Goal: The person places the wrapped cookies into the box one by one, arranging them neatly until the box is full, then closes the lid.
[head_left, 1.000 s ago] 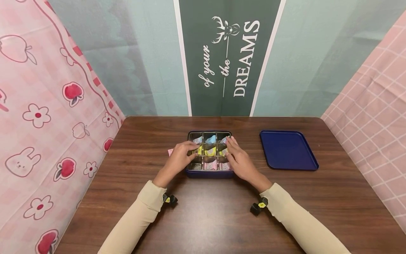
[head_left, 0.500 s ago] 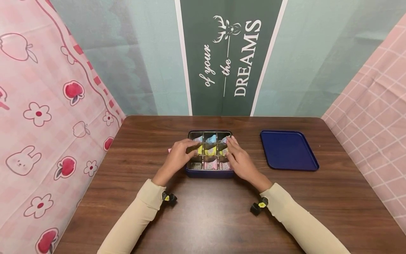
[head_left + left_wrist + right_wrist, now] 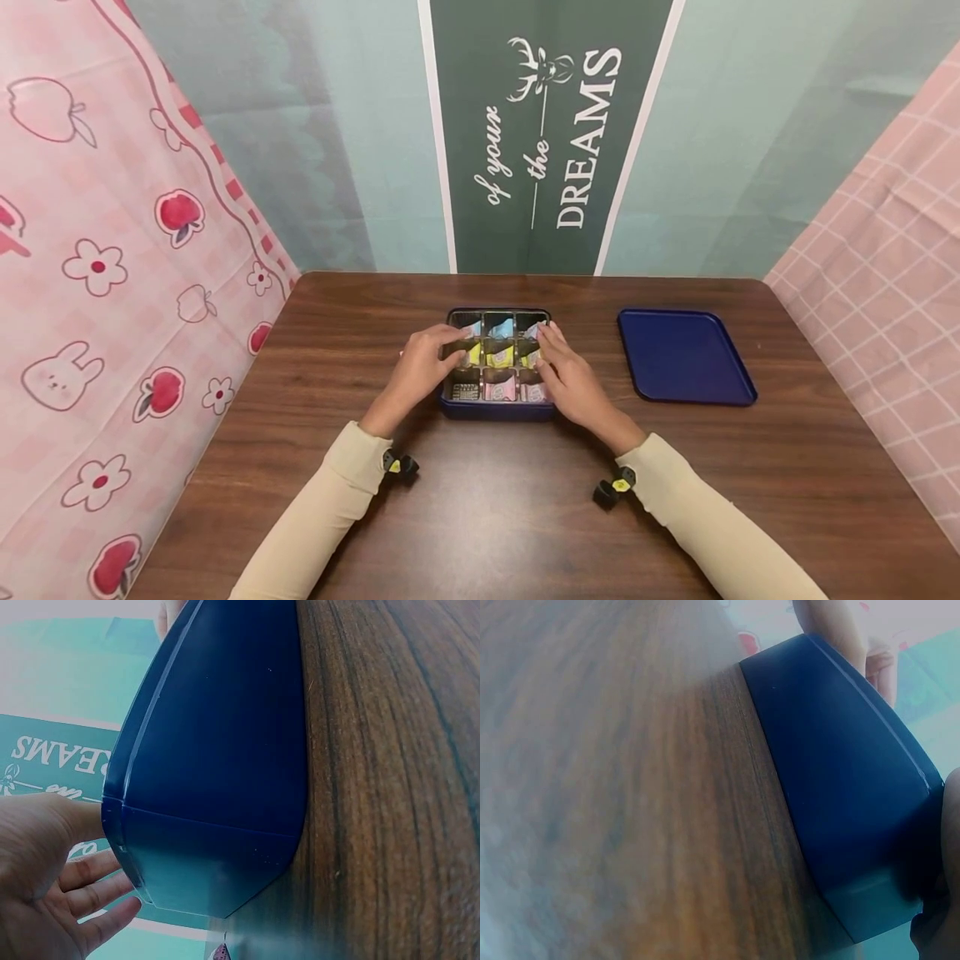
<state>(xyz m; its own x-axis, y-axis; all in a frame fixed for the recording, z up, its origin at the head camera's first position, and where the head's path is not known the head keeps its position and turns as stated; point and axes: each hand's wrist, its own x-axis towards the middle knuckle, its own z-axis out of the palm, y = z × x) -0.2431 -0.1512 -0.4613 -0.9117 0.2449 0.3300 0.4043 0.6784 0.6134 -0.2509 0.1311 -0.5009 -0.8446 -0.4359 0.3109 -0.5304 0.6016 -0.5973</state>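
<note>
A dark blue tin (image 3: 495, 411) sits on the table with a clear divided tray inside. Small wrapped sweets fill its compartments in rows: a blue sweet (image 3: 501, 328) at the back, a yellow sweet (image 3: 498, 357) in the middle, a pink sweet (image 3: 500, 390) at the front. The front-left compartment (image 3: 466, 390) shows only its patterned floor. My left hand (image 3: 422, 367) lies over the left rim, thumb and index apart above the left column; its other fingers spread loosely in the left wrist view. My right hand (image 3: 573, 379) rests along the right rim, fingers extended over the edge.
A blue lid (image 3: 686, 357) lies flat on the wooden table (image 3: 480, 517) to the right. A pink scrap (image 3: 402, 353) peeks out behind my left hand. Printed cloths hang around the table; a black wrist camera (image 3: 402, 467) sits on my left sleeve.
Both hands keep nearly the same place on the tin. The left fingers shift slightly, and less of the pink scrap shows. The head view drifts a little.
</note>
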